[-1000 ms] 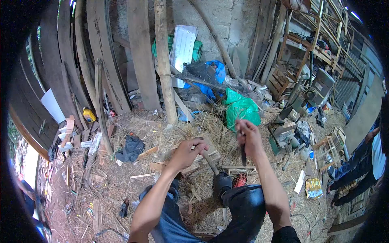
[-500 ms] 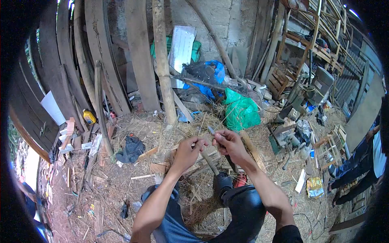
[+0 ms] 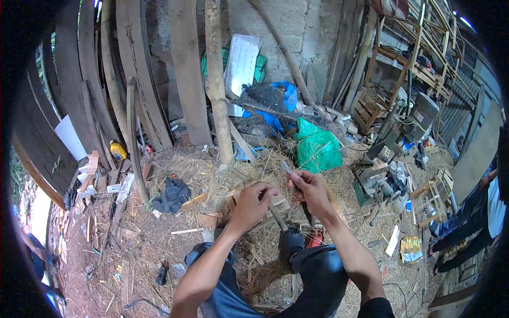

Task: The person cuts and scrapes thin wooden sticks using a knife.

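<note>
My right hand (image 3: 312, 194) is closed on a slim, pale pointed blade (image 3: 287, 167), whose tip sticks out up and to the left past the thumb; its handle is hidden in the fingers. Slightly left of it and apart from it, my left hand (image 3: 253, 204) has thumb and fingertips drawn together; whatever they may hold is too small to see. Below the hands a wooden pole (image 3: 278, 218) runs down to a dark cylindrical piece (image 3: 291, 241) between my knees. A dark narrow strip shows under my right hand; I cannot tell what it is.
Straw and wood scraps cover the ground. A green plastic bag (image 3: 318, 151) lies ahead, a black plastic bag (image 3: 172, 195) to the left. Machinery (image 3: 379, 177) stands at right, near another person (image 3: 472, 228). A wooden post (image 3: 216, 85) rises in front of the wall.
My hands have moved apart, the right one a little to the right and down with the blade. My left hand has shifted slightly right and lower.
</note>
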Motion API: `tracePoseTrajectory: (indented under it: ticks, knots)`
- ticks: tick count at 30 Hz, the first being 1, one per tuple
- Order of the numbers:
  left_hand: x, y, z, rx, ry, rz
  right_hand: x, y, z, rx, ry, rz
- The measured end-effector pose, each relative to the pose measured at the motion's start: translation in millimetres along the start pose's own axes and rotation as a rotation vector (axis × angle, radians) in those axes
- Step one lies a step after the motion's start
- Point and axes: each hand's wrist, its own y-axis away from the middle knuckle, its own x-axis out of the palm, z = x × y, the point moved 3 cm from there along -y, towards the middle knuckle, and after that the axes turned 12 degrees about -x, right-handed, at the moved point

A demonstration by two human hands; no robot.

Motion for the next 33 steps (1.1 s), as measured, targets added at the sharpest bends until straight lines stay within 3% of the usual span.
tracePoseTrajectory:
  ticks: [4, 8, 12, 14, 19, 22, 26, 28, 30, 33]
  knots:
    - [10.3, -6.2, 7.3, -0.021, 0.063, -0.044, 7.0, 0.5, -2.4, 0.078, -0.02, -0.008]
    - [7.7, 1.7, -8.5, 0.088, -0.012, -0.093, 6.3, 0.2, 0.9, 0.098, -0.044, 0.043]
    - [8.4, 4.9, -12.2, 0.18, -0.066, -0.142, -21.4, -1.3, 0.2, 0.125, -0.007, -0.045]
    - [1.7, 10.5, -11.6, 0.164, -0.055, -0.115, -40.2, -2.7, 8.2, 0.088, -0.004, -0.284]
    - [1.8, 14.4, -9.4, 0.191, -0.096, -0.076, -61.3, 0.5, -1.3, 0.141, 0.014, -0.24]
    - [-1.4, 10.7, -4.7, 0.19, -0.074, -0.063, -76.6, -5.5, -1.6, 0.062, -0.033, -0.278]
    - [-20.1, 10.3, 12.0, 0.035, -0.051, -0.019, -124.3, -0.8, 3.9, -0.035, -0.052, -0.546]
    - [-24.5, 7.1, 14.8, -0.012, -0.037, -0.026, -126.4, 2.7, 5.4, -0.106, -0.075, -0.569]
    - [-23.2, 2.7, 15.8, -0.095, -0.129, -0.012, -97.7, 7.2, 8.9, -0.076, -0.01, -0.479]
    - [-8.8, -1.9, 12.7, -0.049, -0.017, -0.027, -36.0, 10.7, 17.3, 0.02, -0.001, -0.209]
